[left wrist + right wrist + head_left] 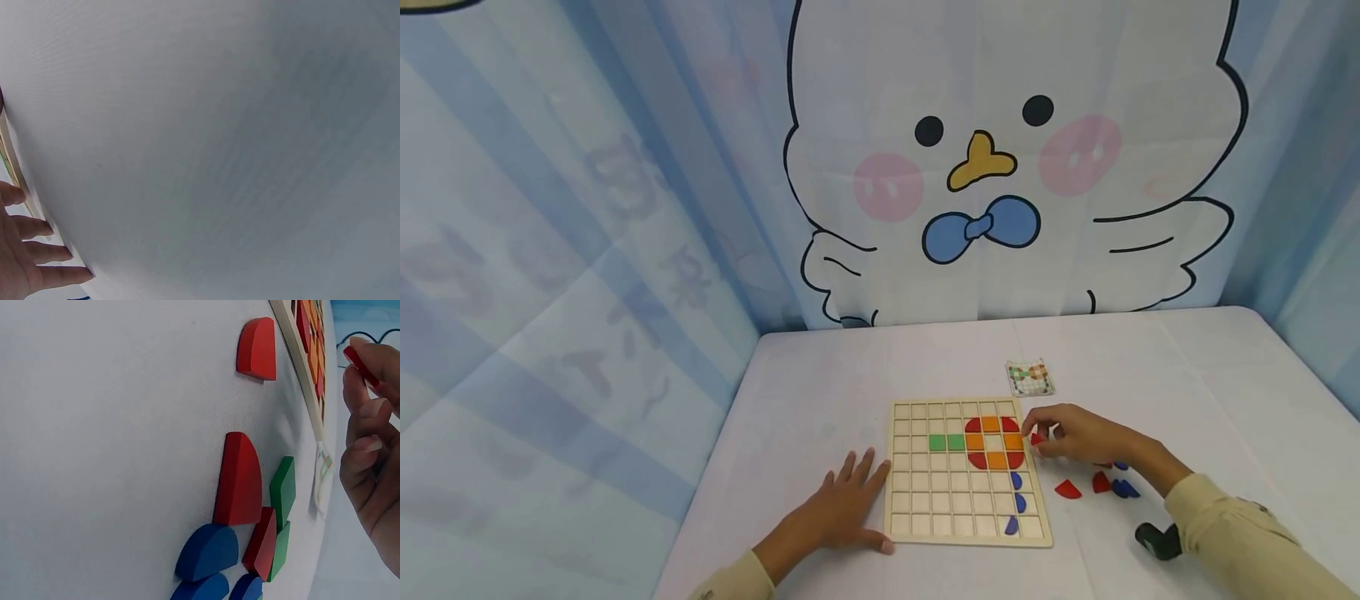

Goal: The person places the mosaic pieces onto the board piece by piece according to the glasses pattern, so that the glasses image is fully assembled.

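A wooden grid board (917, 483) lies on the table. Red quarter-circle, orange square (990, 424) and green square (937, 442) pieces fill some upper cells. Several blue half-round pieces (1020, 502) sit in its right part. My left hand (846, 504) rests spread on the table, fingertips against or close to the board's left edge; the left wrist view shows its straight fingers (47, 253). Over the board's right edge, my right hand (1071, 433) pinches a red wedge-shaped piece (361, 365) between thumb and finger, held off the table.
Right of the board lie a loose red piece (1067, 490), more red and blue pieces (209, 552), and green pieces (283, 490). A small pattern card (1030, 379) lies behind the board. A black rounded object (1157, 542) is beside the right sleeve. Printed curtains surround the table.
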`<state>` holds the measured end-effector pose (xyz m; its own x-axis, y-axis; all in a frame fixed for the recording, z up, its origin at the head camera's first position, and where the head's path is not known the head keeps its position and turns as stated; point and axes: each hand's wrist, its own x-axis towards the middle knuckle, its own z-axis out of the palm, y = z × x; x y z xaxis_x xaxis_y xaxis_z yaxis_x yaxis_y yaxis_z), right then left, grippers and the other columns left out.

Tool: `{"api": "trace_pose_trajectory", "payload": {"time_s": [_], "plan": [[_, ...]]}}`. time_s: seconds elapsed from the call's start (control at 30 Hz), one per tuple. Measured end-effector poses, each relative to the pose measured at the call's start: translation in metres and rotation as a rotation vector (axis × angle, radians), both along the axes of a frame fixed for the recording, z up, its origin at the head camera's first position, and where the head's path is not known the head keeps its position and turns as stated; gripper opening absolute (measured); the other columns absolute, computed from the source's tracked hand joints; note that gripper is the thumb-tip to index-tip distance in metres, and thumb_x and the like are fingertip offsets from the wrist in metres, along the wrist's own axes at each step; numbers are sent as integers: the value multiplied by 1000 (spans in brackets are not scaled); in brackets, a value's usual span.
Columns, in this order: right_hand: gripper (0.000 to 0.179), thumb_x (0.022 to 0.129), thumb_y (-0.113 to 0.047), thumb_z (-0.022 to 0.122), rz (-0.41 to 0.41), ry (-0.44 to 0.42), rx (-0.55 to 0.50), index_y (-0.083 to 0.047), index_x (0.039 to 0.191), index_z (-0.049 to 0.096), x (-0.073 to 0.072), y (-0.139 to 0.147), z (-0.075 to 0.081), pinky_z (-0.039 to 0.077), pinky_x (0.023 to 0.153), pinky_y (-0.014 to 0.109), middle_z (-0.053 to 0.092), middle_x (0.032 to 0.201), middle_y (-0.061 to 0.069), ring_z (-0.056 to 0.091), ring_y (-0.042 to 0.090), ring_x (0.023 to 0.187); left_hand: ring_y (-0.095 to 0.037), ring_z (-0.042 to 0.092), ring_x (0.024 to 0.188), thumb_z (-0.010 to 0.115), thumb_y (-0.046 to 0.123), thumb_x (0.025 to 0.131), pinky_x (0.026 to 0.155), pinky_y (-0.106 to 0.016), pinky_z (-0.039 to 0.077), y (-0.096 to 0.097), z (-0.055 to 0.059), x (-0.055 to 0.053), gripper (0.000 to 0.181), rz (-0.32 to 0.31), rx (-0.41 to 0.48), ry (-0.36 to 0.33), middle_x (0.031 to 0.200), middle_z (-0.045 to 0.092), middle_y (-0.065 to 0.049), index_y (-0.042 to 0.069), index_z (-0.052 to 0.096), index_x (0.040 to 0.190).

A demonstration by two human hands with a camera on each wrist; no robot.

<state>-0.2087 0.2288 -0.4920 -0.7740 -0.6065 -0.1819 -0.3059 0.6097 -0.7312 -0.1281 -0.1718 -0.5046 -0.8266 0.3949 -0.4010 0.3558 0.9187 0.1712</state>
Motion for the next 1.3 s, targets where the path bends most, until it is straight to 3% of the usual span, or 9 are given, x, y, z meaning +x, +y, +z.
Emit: {"api": "trace_pose_trajectory", "payload": {"time_s": [0.33,0.5,0.7,0.9,1.17,1.3], "plan": [[25,89,-29,78,-6,-48,-32,-13,108,75,-9,-16,-3,49,58,23,61,83,-2,55,13,68,-44,16,153,69,79,69,112,-68,31,0,0,0,116,0,9,-7,168,15,-15,23,23,161],[30,94,-22,71,37,-68,-86,-7,120,73,-13,-20,-2,49,54,23,65,89,1,54,12,57,-44,17,153,68,80,70,112,-67,32,0,-1,0,116,-6,6,-2,168,15,-15,23,23,161],[29,97,-19,67,54,-89,-131,-5,122,71,-17,-27,0,50,55,23,68,99,3,55,12,57,-44,17,153,67,80,69,112,-67,32,-1,-3,-1,117,-10,4,5,168,15,-15,24,23,161],[23,95,-17,70,74,-58,-188,-4,114,70,-23,-37,-5,48,51,23,58,80,4,52,10,55,-44,17,153,67,81,69,112,-67,32,-2,-3,-2,117,-8,-6,8,168,16,-15,24,23,161],[20,95,-22,70,92,41,-172,-12,111,74,-27,-53,-10,44,68,23,68,96,-1,53,9,82,-44,18,153,67,81,69,112,-67,33,-1,-2,-2,117,-6,-10,5,168,16,-14,24,23,161],[19,92,-23,74,100,52,-176,-13,108,76,-29,-61,-13,43,65,23,64,85,-3,52,9,75,-45,17,153,66,81,69,112,-67,33,-1,-2,-1,117,-11,-5,12,168,16,-15,23,23,161]]}}
